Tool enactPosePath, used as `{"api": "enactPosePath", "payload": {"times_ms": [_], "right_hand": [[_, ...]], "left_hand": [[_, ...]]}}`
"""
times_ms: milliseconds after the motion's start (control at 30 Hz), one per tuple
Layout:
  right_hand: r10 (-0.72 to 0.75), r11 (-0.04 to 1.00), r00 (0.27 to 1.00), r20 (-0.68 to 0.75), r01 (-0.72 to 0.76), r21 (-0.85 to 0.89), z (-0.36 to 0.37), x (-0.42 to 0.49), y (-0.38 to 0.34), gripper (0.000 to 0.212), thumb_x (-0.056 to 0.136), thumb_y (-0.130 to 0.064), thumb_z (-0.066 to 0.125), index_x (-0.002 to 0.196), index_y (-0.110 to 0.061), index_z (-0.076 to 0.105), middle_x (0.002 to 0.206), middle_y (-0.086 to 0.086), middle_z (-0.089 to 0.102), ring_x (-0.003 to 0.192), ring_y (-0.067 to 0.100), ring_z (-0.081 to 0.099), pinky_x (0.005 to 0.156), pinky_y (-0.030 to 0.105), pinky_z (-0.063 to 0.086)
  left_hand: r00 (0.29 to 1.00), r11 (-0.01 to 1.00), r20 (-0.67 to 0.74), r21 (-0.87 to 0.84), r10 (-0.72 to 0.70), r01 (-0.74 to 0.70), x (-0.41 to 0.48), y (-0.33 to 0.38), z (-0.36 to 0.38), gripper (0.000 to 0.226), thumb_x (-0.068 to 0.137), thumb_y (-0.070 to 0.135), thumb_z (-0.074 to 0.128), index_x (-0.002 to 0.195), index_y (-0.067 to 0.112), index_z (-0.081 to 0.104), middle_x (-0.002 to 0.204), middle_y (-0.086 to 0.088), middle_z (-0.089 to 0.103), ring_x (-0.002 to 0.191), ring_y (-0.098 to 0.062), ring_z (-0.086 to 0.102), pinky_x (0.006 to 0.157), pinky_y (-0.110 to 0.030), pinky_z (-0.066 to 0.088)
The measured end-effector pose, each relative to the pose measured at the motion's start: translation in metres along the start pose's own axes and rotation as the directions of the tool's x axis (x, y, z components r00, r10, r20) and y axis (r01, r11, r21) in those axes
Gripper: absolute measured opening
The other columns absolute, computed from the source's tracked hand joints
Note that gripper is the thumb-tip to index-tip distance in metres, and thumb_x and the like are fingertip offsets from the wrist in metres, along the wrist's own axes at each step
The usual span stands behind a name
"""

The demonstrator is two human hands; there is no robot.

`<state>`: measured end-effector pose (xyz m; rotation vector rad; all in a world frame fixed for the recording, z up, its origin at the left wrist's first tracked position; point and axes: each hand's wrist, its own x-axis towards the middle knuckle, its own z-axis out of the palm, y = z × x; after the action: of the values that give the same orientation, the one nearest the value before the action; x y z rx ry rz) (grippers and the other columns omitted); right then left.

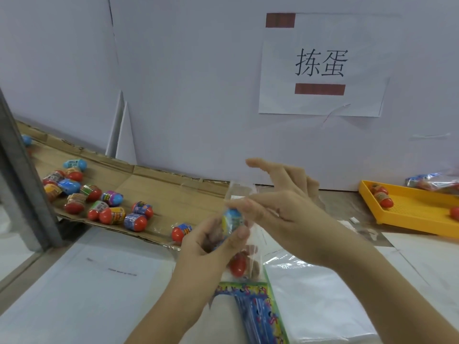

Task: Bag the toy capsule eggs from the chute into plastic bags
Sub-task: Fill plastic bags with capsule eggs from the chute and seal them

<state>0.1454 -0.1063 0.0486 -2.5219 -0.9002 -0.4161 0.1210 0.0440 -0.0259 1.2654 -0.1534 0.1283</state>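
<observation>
The person's left hand [213, 240] has its fingers and thumb curled round a blue capsule egg [232, 222], holding it at the mouth of a clear plastic bag [250, 247]. The bag hangs upright between the two hands, just above the table. The right hand [283, 207] pinches the bag's upper edge with the thumb, while its other fingers splay out, the index pointing up toward the wall. A red egg [238, 266] sits low inside the bag, with something brownish beside it that I cannot make out.

To the left, a sloping cardboard chute [161, 189] carries a loose cluster of eggs [99, 197] in red, blue, yellow and purple. One red-and-blue egg [181, 233] lies apart from them at the chute's lower lip, just beside the left wrist. A grey metal post [19, 170] stands in front of the chute's upper end and hides part of it.

Under the hands lie a stack of flat clear bags [323, 294] and a bright printed strip [258, 309], partly covered by the left forearm. A white sheet [87, 281] lies on the table to the left.

To the right, well apart, a yellow tray [409, 212] holds a few eggs, with filled bags [432, 182] behind it. A paper sign [320, 65] hangs on the white wall.
</observation>
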Motion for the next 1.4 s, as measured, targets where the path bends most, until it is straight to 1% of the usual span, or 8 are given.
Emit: {"api": "enactPosePath", "payload": {"times_ms": [167, 300, 467, 567, 733, 833, 1100, 1400], "right_hand": [[0.276, 0.857, 0.921, -0.274, -0.107, 0.504, 0.024, 0.026, 0.034, 0.034, 0.098, -0.030, 0.046, 0.125, -0.051, 0.047, 0.135, -0.011, 0.038, 0.123, 0.002, 0.037, 0.104, 0.020, 0.030], [0.427, 0.904, 0.888, 0.174, -0.410, -0.124, 0.065, 0.052, 0.074, 0.048, 0.097, -0.042, 0.047, 0.143, -0.042, 0.034, 0.151, 0.004, 0.030, 0.136, 0.028, 0.027, 0.109, 0.048, 0.028], [0.376, 0.883, 0.920, 0.111, -0.319, -0.345, 0.093, 0.056, 0.084, 0.034, 0.097, -0.040, 0.044, 0.131, -0.037, 0.046, 0.126, -0.005, 0.059, 0.115, 0.021, 0.052, 0.098, 0.045, 0.026], [0.362, 0.926, 0.918, -0.159, -0.335, 0.174, 0.078, 0.055, 0.071, 0.025, 0.096, -0.030, 0.052, 0.121, -0.032, 0.058, 0.102, -0.011, 0.063, 0.096, 0.013, 0.056, 0.092, 0.035, 0.040], [0.183, 0.524, 0.934, -0.307, 0.171, 0.834, 0.012, 0.032, 0.018, 0.030, 0.081, -0.023, 0.066, 0.108, -0.027, 0.053, 0.078, -0.010, 0.071, 0.075, 0.004, 0.067, 0.065, 0.018, 0.050], [0.006, 0.724, 0.980, -0.201, 0.134, 0.677, -0.012, 0.021, -0.004, 0.021, 0.077, -0.034, 0.070, 0.096, -0.028, 0.064, 0.084, 0.001, 0.071, 0.079, 0.021, 0.068, 0.073, 0.044, 0.056], [0.040, 0.963, 0.998, -0.043, -0.027, 0.267, -0.014, 0.020, -0.004, 0.017, 0.087, -0.040, 0.060, 0.098, -0.031, 0.070, 0.076, -0.012, 0.065, 0.071, 0.002, 0.059, 0.064, 0.017, 0.048], [0.008, 0.974, 0.991, -0.136, 0.024, 0.226, -0.010, 0.023, -0.001, 0.012, 0.080, -0.048, 0.065, 0.092, -0.047, 0.064, 0.089, -0.029, 0.064, 0.098, -0.008, 0.052, 0.095, 0.029, 0.025]], "left_hand": [[0.983, 0.970, -0.153, -0.232, -0.103, 0.066, 0.005, 0.011, -0.007, 0.009, 0.062, 0.023, 0.071, 0.066, 0.025, 0.078, 0.073, -0.007, 0.076, 0.057, -0.020, 0.072, 0.044, -0.029, 0.055], [0.965, 0.976, -0.234, -0.205, -0.121, 0.073, 0.008, 0.011, -0.010, 0.013, 0.063, 0.029, 0.072, 0.073, 0.027, 0.079, 0.085, -0.001, 0.077, 0.063, -0.015, 0.073, 0.044, -0.023, 0.053], [0.959, 0.991, -0.266, -0.110, -0.099, 0.071, 0.010, 0.007, -0.013, 0.028, 0.055, 0.040, 0.076, 0.078, 0.025, 0.078, 0.090, -0.002, 0.077, 0.069, -0.017, 0.074, 0.049, -0.027, 0.056], [0.959, 0.997, -0.279, -0.060, -0.054, 0.039, 0.010, 0.006, -0.014, 0.036, 0.048, 0.045, 0.077, 0.081, 0.029, 0.078, 0.085, -0.001, 0.076, 0.069, -0.015, 0.073, 0.054, -0.031, 0.059], [0.968, 1.000, -0.249, -0.019, 0.020, -0.025, 0.008, 0.004, -0.010, 0.038, 0.057, 0.032, 0.075, 0.094, 0.028, 0.076, 0.072, 0.005, 0.074, 0.061, -0.007, 0.071, 0.050, -0.017, 0.052], [0.978, 0.997, -0.195, -0.010, 0.075, -0.078, 0.005, 0.005, -0.007, 0.033, 0.064, 0.019, 0.072, 0.098, 0.023, 0.074, 0.069, -0.003, 0.074, 0.053, -0.011, 0.068, 0.046, -0.017, 0.051], [0.980, 0.989, -0.138, 0.058, 0.143, -0.136, 0.004, 0.004, -0.005, 0.035, 0.058, 0.032, 0.076, 0.094, 0.032, 0.076, 0.083, 0.000, 0.077, 0.069, -0.009, 0.072, 0.058, -0.014, 0.053], [0.992, 0.992, -0.040, 0.056, 0.117, -0.114, 0.003, -0.001, -0.003, 0.046, 0.065, 0.039, 0.073, 0.110, 0.027, 0.074, 0.095, -0.005, 0.076, 0.083, -0.017, 0.073, 0.068, -0.019, 0.055]]}}
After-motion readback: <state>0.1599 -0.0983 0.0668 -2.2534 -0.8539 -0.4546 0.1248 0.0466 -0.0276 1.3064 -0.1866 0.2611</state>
